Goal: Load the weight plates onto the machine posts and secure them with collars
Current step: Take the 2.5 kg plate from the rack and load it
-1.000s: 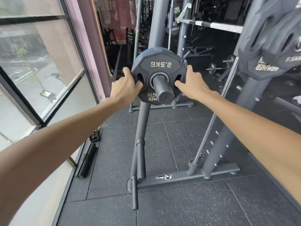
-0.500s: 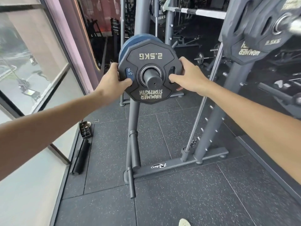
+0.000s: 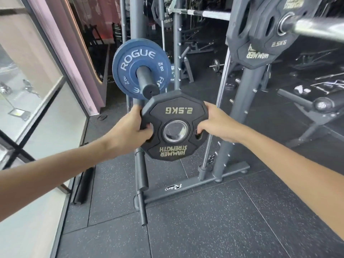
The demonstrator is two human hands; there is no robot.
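A black 2.5 kg Hammer Strength plate [image 3: 176,110] hangs free in the air in front of the rack, its print upside down. My left hand [image 3: 131,127] grips its left edge with fingers through a grip slot. My right hand [image 3: 216,123] grips its right edge the same way. Behind and above it, a blue Rogue 2 kg plate [image 3: 130,58] sits on a dark storage post [image 3: 146,81] of the grey rack. At upper right, black plates [image 3: 260,45] sit on a steel bar sleeve [image 3: 316,28].
The grey rack's upright [image 3: 240,101] and base foot [image 3: 188,189] stand on black rubber flooring. Lower posts [image 3: 142,209] jut toward me near the floor. A window wall [image 3: 37,101] runs along the left. A padded bench roller [image 3: 325,103] is at right.
The black plate has come off the post toward me and down, held in both hands. The blue plate behind it is now uncovered on the post.
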